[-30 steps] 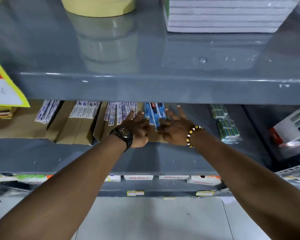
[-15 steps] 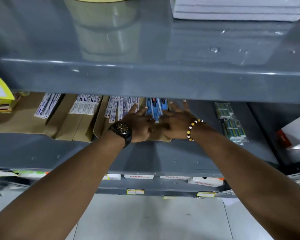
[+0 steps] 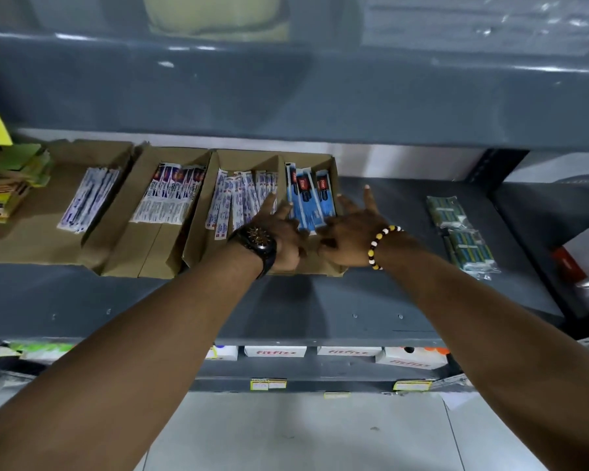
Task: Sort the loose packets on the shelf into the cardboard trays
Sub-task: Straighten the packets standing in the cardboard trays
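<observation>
Several cardboard trays (image 3: pixel 157 246) stand side by side on the grey shelf (image 3: pixel 320 307). The right tray (image 3: pixel 242 158) has two compartments: white and blue packets (image 3: pixel 242 198) on the left, blue packets with red and black labels (image 3: pixel 308 198) on the right. My left hand (image 3: pixel 279 232), with a black watch, and my right hand (image 3: pixel 351 232), with a beaded bracelet, rest at the near ends of the blue packets, fingers spread and touching them. Neither hand is closed around a packet.
Green packets in clear wrap (image 3: pixel 463 232) lie loose on the shelf to the right. Two more trays hold white packets (image 3: pixel 89 198) and red-topped packets (image 3: pixel 170 195). Yellow boxes (image 3: pixel 7 185) sit far left. The shelf above (image 3: pixel 286 90) overhangs. White boxes (image 3: pixel 347 351) stand on the shelf below.
The view has tilted, so the trays and their contents show fully under the upper shelf. Both hands stay at the blue packets, fingers slightly more spread.
</observation>
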A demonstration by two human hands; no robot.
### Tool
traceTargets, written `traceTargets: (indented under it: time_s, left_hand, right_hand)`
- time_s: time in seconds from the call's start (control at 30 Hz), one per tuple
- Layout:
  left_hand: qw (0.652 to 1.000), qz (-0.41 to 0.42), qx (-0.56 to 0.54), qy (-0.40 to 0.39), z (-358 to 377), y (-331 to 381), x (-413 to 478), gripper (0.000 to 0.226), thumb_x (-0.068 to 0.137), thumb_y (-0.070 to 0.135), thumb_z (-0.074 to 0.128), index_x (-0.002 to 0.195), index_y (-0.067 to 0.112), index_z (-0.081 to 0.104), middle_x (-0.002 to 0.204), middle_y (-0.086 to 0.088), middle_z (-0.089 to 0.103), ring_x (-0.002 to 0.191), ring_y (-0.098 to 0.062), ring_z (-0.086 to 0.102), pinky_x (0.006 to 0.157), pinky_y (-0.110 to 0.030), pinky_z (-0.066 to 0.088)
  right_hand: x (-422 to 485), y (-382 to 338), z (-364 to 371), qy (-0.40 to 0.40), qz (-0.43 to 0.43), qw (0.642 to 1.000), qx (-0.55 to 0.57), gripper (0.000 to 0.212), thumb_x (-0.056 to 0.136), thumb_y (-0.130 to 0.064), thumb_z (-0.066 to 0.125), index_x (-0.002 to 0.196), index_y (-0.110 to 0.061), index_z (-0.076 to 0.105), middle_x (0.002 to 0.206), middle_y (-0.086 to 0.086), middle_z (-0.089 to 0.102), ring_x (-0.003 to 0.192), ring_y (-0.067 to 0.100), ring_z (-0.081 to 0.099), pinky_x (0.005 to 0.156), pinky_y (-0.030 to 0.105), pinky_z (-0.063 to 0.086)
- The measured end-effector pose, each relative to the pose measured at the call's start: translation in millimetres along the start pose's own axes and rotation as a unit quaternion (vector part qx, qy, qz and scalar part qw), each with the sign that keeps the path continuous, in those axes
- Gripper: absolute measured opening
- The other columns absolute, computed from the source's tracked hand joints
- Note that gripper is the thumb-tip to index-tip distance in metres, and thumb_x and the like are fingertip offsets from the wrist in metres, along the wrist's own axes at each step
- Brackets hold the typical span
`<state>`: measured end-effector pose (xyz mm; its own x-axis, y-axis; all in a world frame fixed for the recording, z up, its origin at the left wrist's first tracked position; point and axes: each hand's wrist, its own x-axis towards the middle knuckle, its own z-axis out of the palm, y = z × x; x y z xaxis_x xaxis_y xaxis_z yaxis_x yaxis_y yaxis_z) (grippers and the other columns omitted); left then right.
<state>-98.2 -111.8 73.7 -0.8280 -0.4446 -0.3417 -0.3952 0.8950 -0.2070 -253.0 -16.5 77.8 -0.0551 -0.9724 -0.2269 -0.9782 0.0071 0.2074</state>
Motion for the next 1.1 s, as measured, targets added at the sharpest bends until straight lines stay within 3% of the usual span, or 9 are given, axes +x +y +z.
traceTargets:
  time_s: [0.17, 0.43, 0.73, 0.97, 1.1]
  left_hand:
    - [1.0, -0.002, 0.011, 0.022, -5, 1, -3, 0.061, 0.096, 0.051, 0.027, 0.154, 0.033, 0.025, 0.165, 0.0, 0.025, 0.154, -0.032, -0.003, 0.118, -0.062, -0.016]
    - [0.998, 0.017, -0.047, 0.04, 2, -6, -10, 0.053, 0.098, 0.051, 0.027, 0.149, 0.04, 0.034, 0.163, 0.006, 0.03, 0.154, -0.029, -0.004, 0.112, -0.06, -0.022]
    - [0.999, -0.011, -0.017, 0.047, 7, -4, -4, 0.057, 0.097, 0.053, 0.026, 0.149, 0.032, 0.035, 0.165, -0.003, 0.023, 0.154, -0.031, -0.004, 0.117, -0.064, -0.014]
    - [0.997, 0.018, -0.032, 0.068, 10, -3, -8, 0.056, 0.096, 0.053, 0.023, 0.145, 0.034, 0.042, 0.159, 0.007, 0.037, 0.154, -0.031, 0.002, 0.116, -0.063, -0.013]
    - [0.998, 0.001, -0.017, 0.063, 7, 3, -9, 0.055, 0.099, 0.053, 0.024, 0.149, 0.033, 0.034, 0.164, 0.002, 0.028, 0.154, -0.032, 0.002, 0.117, -0.063, -0.011]
  right_hand:
    - [-1, 0, 1, 0.018, 0.006, 1.0, 0.017, 0.06, 0.088, -0.062, 0.021, 0.136, -0.04, 0.05, 0.146, -0.006, 0.05, 0.15, 0.035, 0.009, 0.108, 0.075, -0.012]
    - [0, -2, 0, 0.016, -0.001, 1.0, 0.013, 0.053, 0.092, -0.063, 0.022, 0.136, -0.05, 0.048, 0.154, -0.006, 0.04, 0.151, 0.034, 0.005, 0.106, 0.071, -0.018]
    - [2, -4, 3, 0.003, 0.018, 1.0, 0.021, 0.056, 0.093, -0.055, 0.021, 0.14, -0.038, 0.046, 0.16, 0.0, 0.031, 0.152, 0.033, 0.001, 0.109, 0.072, -0.015]
    - [-4, 0, 4, 0.004, 0.015, 0.999, 0.041, 0.056, 0.092, -0.054, 0.018, 0.129, -0.042, 0.057, 0.153, -0.006, 0.042, 0.152, 0.033, 0.005, 0.109, 0.07, -0.019]
    - [-4, -1, 3, 0.003, 0.017, 0.999, 0.04, 0.059, 0.092, -0.053, 0.018, 0.142, -0.037, 0.046, 0.155, -0.004, 0.04, 0.152, 0.033, 0.004, 0.109, 0.069, -0.019]
